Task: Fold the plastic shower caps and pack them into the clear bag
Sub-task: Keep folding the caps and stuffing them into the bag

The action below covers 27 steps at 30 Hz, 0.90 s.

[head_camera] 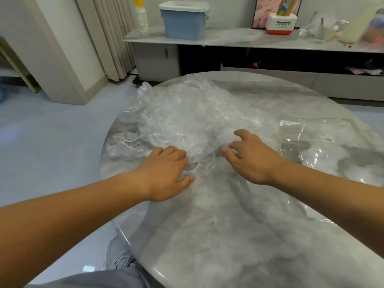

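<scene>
A crumpled heap of plastic shower caps [187, 117] is spread on the marble bench [228, 235], with the clear bag [311, 138] laid flat just right of the heap. The heap's near edge is pinched by the left hand [168, 173], curled into the film, while the right hand [251, 159] is held wide, resting against it. One cap should be drawn free and flattened before any fold is made.

The shower caps [187, 121] are thin transparent plastic, unfolded and crumpled into one loose heap at 11 o'clock on the table [239, 235]. The clear bag [315, 134] lies flat at 2 o'clock, label up, just beside the heap.
</scene>
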### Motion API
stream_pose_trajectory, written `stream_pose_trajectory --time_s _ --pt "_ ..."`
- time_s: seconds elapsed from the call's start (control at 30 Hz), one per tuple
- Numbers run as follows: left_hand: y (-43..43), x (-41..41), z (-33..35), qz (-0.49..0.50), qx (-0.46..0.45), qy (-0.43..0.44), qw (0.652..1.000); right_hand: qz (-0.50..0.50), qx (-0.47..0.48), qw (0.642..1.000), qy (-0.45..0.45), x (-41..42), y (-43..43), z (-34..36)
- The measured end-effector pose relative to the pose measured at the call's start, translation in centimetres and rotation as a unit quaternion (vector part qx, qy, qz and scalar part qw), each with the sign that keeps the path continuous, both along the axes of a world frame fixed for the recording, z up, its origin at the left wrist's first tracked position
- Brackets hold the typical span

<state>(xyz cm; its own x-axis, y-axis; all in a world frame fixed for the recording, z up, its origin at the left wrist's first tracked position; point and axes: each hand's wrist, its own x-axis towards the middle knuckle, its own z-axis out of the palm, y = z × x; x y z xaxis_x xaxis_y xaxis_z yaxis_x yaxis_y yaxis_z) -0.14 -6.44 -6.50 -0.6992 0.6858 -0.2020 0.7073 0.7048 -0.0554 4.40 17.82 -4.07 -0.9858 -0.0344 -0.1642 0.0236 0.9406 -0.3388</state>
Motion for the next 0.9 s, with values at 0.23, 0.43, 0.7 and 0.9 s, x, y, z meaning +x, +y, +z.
stream_pose_trajectory --time_s 0.23,0.43,0.7,0.9 --pt "-1.1 -0.2 0.5 -0.013 0.112 0.005 0.994 0.093 -0.164 0.978 0.089 6.3 0.8 1.4" --pt "-1.1 3.8 1.6 -0.136 0.241 -0.012 0.961 0.056 -0.289 0.950 -0.101 13.0 1.0 -1.3" --pt "-2.0 8.9 -1.3 -0.289 0.105 -0.071 0.949 -0.049 -0.564 0.803 -0.189 15.5 2.4 -1.5" --pt "-0.6 8.7 -0.4 -0.170 0.197 -0.218 0.941 0.026 -0.368 0.926 -0.078 14.6 3.4 0.7"
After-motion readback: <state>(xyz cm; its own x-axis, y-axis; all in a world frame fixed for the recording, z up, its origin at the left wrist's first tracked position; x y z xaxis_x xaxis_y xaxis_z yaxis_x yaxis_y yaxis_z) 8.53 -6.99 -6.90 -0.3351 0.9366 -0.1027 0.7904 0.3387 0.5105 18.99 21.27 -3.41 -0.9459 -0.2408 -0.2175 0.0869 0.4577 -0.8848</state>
